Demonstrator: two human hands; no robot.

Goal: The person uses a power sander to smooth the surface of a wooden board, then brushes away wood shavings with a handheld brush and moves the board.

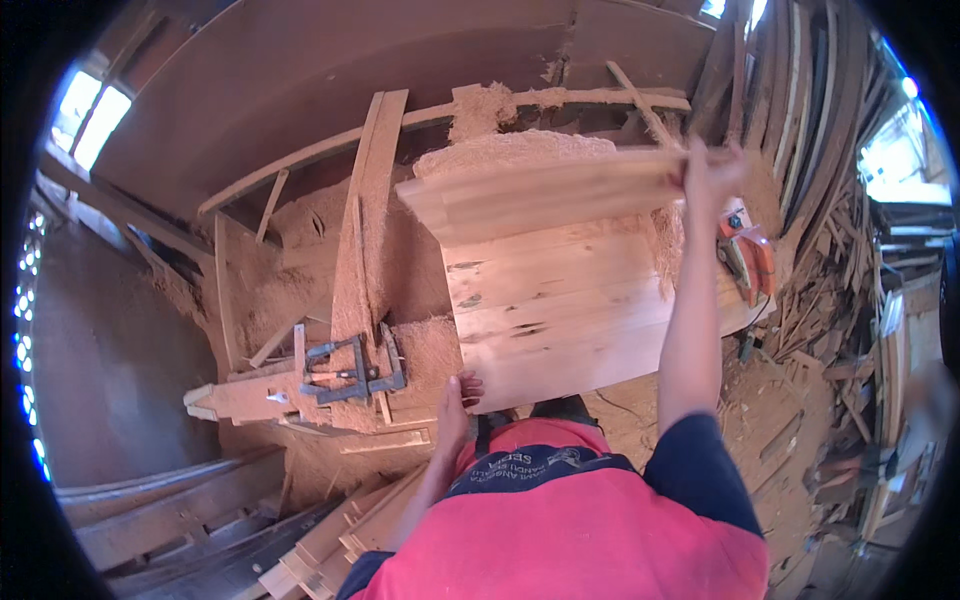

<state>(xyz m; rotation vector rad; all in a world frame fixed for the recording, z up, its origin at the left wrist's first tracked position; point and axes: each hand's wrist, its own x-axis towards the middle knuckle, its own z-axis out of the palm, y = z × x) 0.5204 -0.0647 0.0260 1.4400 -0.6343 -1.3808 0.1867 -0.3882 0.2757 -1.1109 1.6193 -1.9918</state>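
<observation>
In front of my body lies a wide, pale wooden panel (560, 310) with dark knots and cracks along its left side. The fingers of my left hand (462, 392) are curled over its near left corner. Across the panel's far side runs a long wooden board (550, 192), smeared by motion. My right hand (712, 172), at the end of a stretched arm, is closed on that board's right end. Beside my right forearm, at the panel's right edge, rests an orange power tool (757, 265). Its exact kind is hard to make out.
Metal bar clamps (350, 370) grip a plank left of the panel. Curly wood shavings (515, 150) heap up behind the board. Tall timber (800, 110) leans at the right, above scattered offcuts. More planks (330, 540) are stacked at the lower left.
</observation>
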